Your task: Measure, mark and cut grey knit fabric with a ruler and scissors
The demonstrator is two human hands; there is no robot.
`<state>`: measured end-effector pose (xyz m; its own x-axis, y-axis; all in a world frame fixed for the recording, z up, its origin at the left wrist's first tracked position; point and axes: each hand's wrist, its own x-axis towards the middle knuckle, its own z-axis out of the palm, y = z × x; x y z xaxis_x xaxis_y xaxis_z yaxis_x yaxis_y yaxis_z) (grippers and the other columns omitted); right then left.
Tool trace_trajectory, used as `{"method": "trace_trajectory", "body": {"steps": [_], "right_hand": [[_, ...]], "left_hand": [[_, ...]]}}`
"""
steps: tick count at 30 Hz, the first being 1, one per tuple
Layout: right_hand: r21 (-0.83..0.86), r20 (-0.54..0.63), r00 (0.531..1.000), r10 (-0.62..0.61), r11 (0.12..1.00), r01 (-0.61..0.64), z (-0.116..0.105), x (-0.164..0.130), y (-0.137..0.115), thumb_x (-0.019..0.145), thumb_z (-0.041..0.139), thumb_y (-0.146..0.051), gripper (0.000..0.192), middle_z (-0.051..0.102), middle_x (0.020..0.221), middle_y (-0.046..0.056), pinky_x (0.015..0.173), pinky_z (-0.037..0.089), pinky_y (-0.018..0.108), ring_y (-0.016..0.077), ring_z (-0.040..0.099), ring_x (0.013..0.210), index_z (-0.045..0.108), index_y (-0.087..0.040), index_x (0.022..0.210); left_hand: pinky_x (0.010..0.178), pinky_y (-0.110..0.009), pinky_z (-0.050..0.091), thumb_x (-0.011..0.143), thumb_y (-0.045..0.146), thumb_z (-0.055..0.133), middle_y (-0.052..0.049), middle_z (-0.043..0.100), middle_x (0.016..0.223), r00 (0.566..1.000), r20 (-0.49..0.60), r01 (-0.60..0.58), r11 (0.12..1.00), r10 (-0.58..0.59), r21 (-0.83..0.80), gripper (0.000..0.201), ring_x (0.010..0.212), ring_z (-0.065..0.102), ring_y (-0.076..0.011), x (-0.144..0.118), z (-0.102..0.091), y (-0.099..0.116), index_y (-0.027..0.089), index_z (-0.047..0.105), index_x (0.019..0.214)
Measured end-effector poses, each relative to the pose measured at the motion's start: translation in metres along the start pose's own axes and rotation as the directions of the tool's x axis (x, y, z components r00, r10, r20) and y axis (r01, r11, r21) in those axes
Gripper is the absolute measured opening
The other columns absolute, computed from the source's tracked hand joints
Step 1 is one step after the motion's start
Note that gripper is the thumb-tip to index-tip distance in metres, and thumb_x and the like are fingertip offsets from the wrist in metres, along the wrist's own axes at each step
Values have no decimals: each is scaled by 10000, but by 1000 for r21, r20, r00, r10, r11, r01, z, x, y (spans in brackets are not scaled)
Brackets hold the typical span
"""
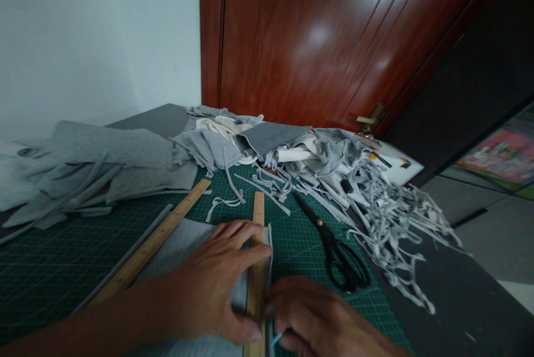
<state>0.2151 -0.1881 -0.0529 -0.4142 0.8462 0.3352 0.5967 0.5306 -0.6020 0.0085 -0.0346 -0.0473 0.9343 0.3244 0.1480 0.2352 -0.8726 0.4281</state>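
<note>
Here | left hand (pixel 217 282) flat, pressing wooden ruler (pixel 257 268) | right hand (pixel 317 318) curled around a light-blue tool (pixel 276 338) | no writing readable

The left hand (pixel 212 284) lay palm down low in the centre of the frame, its forearm running in from the lower left corner. Its fingers (pixel 246 254) stretched flat toward the right, with the thumb tucked low near the bottom edge. The right hand (pixel 317 321) sat at the bottom centre-right, back upward, its fingers curled in close beside the left thumb.
</note>
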Motion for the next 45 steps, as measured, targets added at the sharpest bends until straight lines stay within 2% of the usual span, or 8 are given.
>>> {"method": "trace_trajectory", "body": {"steps": [4,9,14,17,21,31,41,45], "right_hand": [[-57,32,999,-44,997,46,1,-5,-1,1136,537,-239,140,802,1061,129,929,632,352,275,758,1094,648,-230,1052],[-11,-41,990,133,991,-134,7,-5,2,1020,649,-164,72,775,1005,83,789,618,333,233,751,891,660,-232,1040],[71,-116,921,371,928,-365,11,10,2,983,628,-183,75,706,841,17,642,516,288,178,666,723,667,-240,1012],[235,-157,898,411,899,-370,15,22,3,962,612,-205,39,703,780,2,597,462,272,154,623,655,619,-234,938],[427,-187,796,576,777,-462,22,33,12,950,604,-257,42,700,724,-11,515,406,238,135,574,568,598,-229,981],[534,-175,676,716,645,-546,25,37,26,900,715,-371,191,670,713,-46,374,373,157,86,588,420,601,-219,917],[545,-205,657,726,642,-539,19,46,29,867,704,-399,218,639,580,-58,386,402,180,109,550,429,633,-200,920],[400,-283,699,656,744,-536,17,46,28,909,662,-374,182,658,613,-23,465,434,224,136,579,499,684,-196,883]], "left_hand": [[1146,-596,441,481,484,1024,-112,601,1480,1000,7,12,1000,-12,13,854,1378,523,-448,1,-3,2,273,724,1252],[1181,-612,410,499,465,1015,-121,576,1524,1000,6,5,1000,-5,1,912,1418,493,-463,1,0,0,265,707,1334],[1219,-603,379,534,514,1005,-130,569,1539,999,33,37,999,-37,-14,954,1444,475,-452,2,2,0,250,671,1388],[1200,-599,397,518,568,998,-130,580,1496,998,25,53,998,-53,-18,901,1405,495,-450,3,2,-1,244,694,1302],[1142,-592,441,513,627,977,-117,588,1405,998,11,64,997,-64,-47,850,1326,529,-432,6,1,-2,242,710,1223],[1185,-631,402,440,657,991,-124,554,1458,995,40,96,994,-94,-55,1112,1367,508,-448,10,-3,-2,257,670,1427],[1242,-704,315,465,702,952,-168,506,1567,990,81,115,992,-111,-44,1226,1457,457,-490,14,-3,-3,222,588,1533],[1244,-704,321,463,706,943,-171,490,1603,991,69,121,992,-119,-39,1223,1480,444,-500,15,-3,-3,234,579,1532]]}}
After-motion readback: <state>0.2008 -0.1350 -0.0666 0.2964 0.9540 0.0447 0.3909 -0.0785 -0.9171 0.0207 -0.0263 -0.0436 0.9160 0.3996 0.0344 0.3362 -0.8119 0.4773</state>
